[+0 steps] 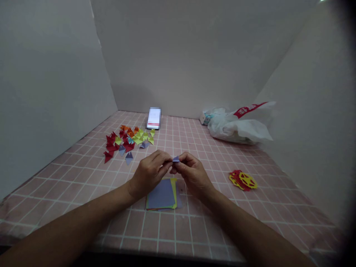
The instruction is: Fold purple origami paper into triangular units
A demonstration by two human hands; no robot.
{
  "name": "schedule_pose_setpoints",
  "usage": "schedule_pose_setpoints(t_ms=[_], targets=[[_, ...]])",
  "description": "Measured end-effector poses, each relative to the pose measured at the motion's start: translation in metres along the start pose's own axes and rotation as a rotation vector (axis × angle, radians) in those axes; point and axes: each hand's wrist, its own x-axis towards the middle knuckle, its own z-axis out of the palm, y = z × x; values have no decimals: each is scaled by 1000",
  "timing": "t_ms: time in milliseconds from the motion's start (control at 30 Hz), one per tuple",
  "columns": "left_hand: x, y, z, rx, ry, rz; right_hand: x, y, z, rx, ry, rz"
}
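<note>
Between my fingertips is a small folded piece of purple paper [175,159], held above the table. My left hand [151,168] pinches its left side, and my right hand [193,172] grips it from the right with thumb and fingers. Fingers cover much of the paper, so its full shape is hidden. Just below my hands lies a stack of square paper sheets [161,194], a purple one on top with yellow and green edges showing beneath.
Several folded paper pieces [128,146] in red, orange, yellow, blue and purple stand at the left. A phone [154,118] leans behind them. Red and yellow cut-out shapes [243,180] lie at the right. Farther back are a white plastic bag [236,128] and a small box [206,118].
</note>
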Motion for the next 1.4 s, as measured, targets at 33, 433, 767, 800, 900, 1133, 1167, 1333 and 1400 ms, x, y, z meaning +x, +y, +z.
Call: schedule_pose_setpoints(t_ms=[33,433,767,800,900,1133,1167,1333,1400], targets=[[0,0,0,4,10,-5,-1,0,1,16,4,-2],[-4,-1,1,-18,73,-32,-5,-3,8,69,19,7],[-2,1,0,-60,76,-46,-6,-3,9,50,25,-21],[-2,1,0,-81,75,-71,-6,-2,8,39,30,-36],[-3,2,1,-165,73,-184,-5,-1,7,-16,53,-95],[-3,1,4,-338,47,-407,-3,2,5,-71,83,-152],[-3,2,4,-348,44,-416,-3,2,5,-74,81,-154],[0,4,3,-463,28,-488,-3,1,5,-95,75,-175],[0,4,3,-552,20,-527,-3,0,5,-107,72,-183]])
